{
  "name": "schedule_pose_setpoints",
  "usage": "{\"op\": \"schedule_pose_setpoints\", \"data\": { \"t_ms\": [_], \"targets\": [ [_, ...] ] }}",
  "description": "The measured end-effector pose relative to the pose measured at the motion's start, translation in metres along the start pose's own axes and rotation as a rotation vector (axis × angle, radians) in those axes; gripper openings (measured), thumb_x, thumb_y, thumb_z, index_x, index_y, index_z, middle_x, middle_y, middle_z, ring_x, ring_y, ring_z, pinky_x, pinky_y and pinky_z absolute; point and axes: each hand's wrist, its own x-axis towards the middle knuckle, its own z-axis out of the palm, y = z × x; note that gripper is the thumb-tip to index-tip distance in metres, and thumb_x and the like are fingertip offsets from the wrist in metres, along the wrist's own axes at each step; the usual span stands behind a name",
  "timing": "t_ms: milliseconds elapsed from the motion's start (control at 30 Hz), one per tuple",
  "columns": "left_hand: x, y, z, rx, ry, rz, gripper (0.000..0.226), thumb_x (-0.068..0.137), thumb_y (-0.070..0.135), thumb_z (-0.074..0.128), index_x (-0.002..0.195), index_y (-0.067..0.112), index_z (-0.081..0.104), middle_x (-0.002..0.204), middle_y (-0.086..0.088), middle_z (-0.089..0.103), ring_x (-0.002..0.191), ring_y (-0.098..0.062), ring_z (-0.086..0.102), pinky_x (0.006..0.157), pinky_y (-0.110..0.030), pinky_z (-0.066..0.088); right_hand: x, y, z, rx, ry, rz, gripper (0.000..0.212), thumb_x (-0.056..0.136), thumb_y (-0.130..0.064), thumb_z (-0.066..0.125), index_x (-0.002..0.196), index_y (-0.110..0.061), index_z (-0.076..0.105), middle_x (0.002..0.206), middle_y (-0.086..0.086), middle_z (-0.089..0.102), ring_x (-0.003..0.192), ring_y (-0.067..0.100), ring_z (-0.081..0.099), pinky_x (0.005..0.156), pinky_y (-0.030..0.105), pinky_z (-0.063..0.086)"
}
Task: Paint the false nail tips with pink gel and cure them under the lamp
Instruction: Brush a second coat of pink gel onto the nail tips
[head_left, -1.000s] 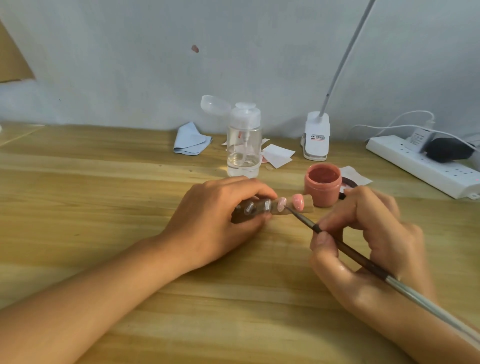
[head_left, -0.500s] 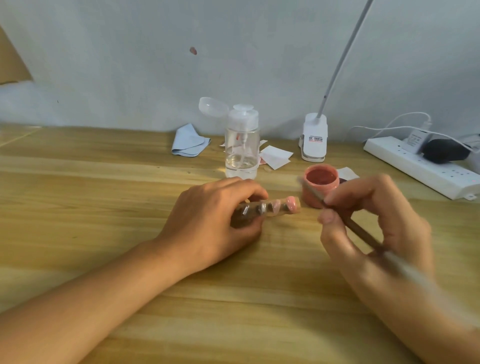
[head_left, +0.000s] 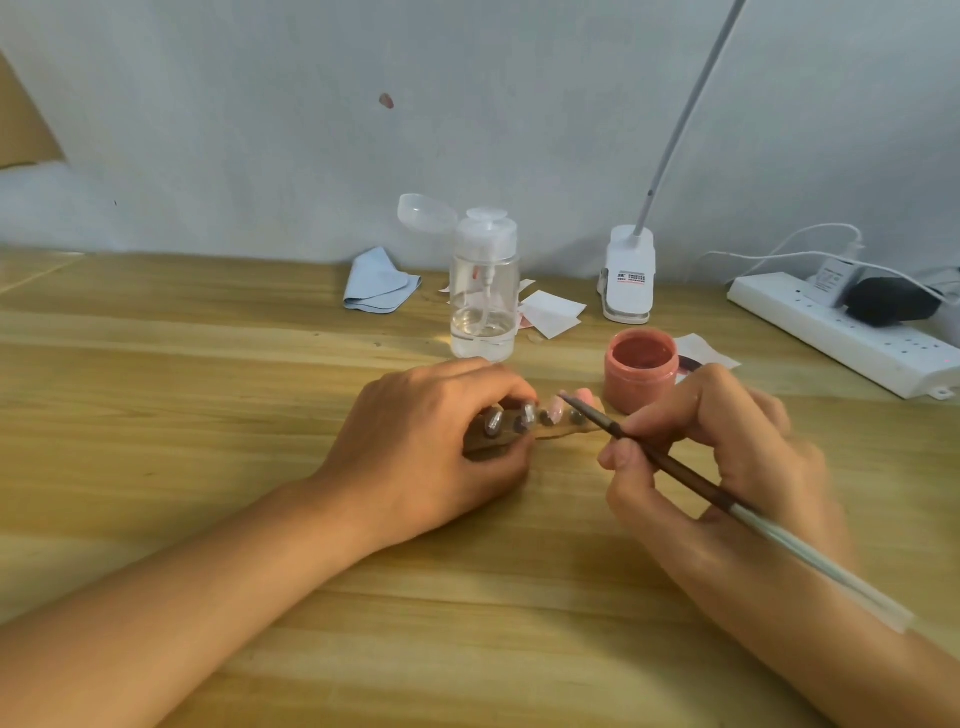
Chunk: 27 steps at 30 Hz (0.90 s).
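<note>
I see the open jar (head_left: 640, 388) on the desk (head_left: 208, 395) holding pink gel. Left of it the clear pump bottle (head_left: 484, 291), cap flipped up, has a shallow layer of clear liquid. Just left of the jar lies the wooden holder (head_left: 563, 430). The left hand (head_left: 431, 447), palm down, has its grip curled round the holder's far end, and the nail tips (head_left: 555, 410) stick out toward the jar. Below the jar the right hand (head_left: 727, 452) pinches the brush (head_left: 675, 470) like a pencil, bristles at those tips; I cannot tell whether they touch.
</note>
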Motion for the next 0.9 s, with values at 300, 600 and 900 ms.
{"op": "schedule_pose_setpoints", "data": {
  "t_ms": [300,600,900],
  "targets": [
    [-0.0005,0.001,-0.0001,0.022,0.016,-0.012,0.022,0.077,0.044,0.059,0.095,0.037,0.069,0.085,0.016,0.067,0.074,-0.007,0.06,0.063,-0.033,0.05,-0.0008,-0.0012,-0.0027,0.036,0.012,-0.028,0.013,0.073,-0.026,0.056,0.073,-0.013,0.057,0.065,-0.015,0.061,0.085,-0.002,0.054,0.084,0.032,0.041],
    [-0.0005,0.0016,-0.0009,0.042,0.022,-0.01,0.021,0.077,0.044,0.059,0.094,0.037,0.068,0.085,0.018,0.066,0.074,-0.005,0.059,0.062,-0.032,0.049,-0.0004,-0.0026,-0.0029,0.015,-0.046,-0.048,0.014,0.073,-0.026,0.056,0.073,-0.013,0.057,0.066,-0.012,0.058,0.084,0.0,0.053,0.085,0.027,0.041],
    [0.0006,-0.0009,-0.0005,0.029,0.003,-0.03,0.022,0.078,0.044,0.06,0.097,0.037,0.068,0.088,0.019,0.068,0.081,-0.004,0.061,0.067,-0.032,0.051,0.0049,0.0042,-0.0043,0.16,0.163,0.061,0.015,0.084,-0.014,0.059,0.091,-0.022,0.049,0.085,-0.019,0.061,0.079,0.007,0.061,0.073,0.029,0.05]
  ]
}}
